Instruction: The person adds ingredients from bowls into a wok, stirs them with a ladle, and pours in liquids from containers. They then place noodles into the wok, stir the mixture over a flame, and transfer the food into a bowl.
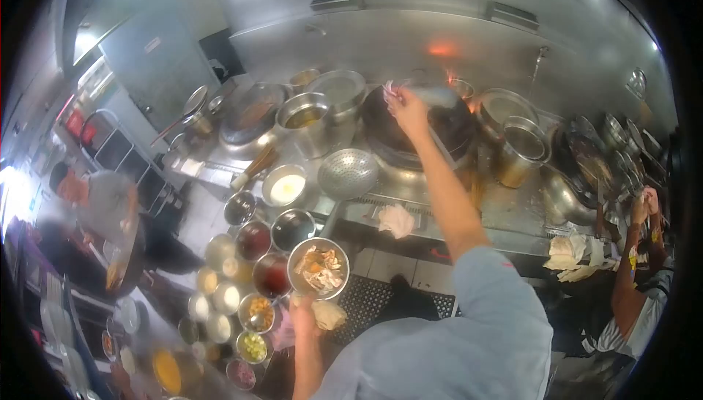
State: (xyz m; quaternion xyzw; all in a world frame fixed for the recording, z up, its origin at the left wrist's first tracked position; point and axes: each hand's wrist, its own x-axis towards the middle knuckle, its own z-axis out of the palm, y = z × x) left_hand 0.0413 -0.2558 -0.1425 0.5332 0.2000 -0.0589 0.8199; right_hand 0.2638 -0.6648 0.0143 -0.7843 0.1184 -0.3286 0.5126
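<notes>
My right hand [407, 111] is stretched out over a large dark wok [448, 131] on the stove, its fingers closed on purple-white onion slices [391, 90]. Lower down, my left hand [302, 313] grips a steel bowl [292, 262] at its near rim. Pale sliced pieces [322, 274] with an orange-brown patch lie inside that bowl. A beige cloth [330, 315] shows beside the left hand, right below the bowl.
Flames [473, 106] rise behind the wok. A perforated strainer [348, 174] and a pot [303, 118] stand left of it. Several ingredient containers, one with red sauce [272, 275], crowd the lower left. One person [102, 210] works at left, another person [635, 290] at right.
</notes>
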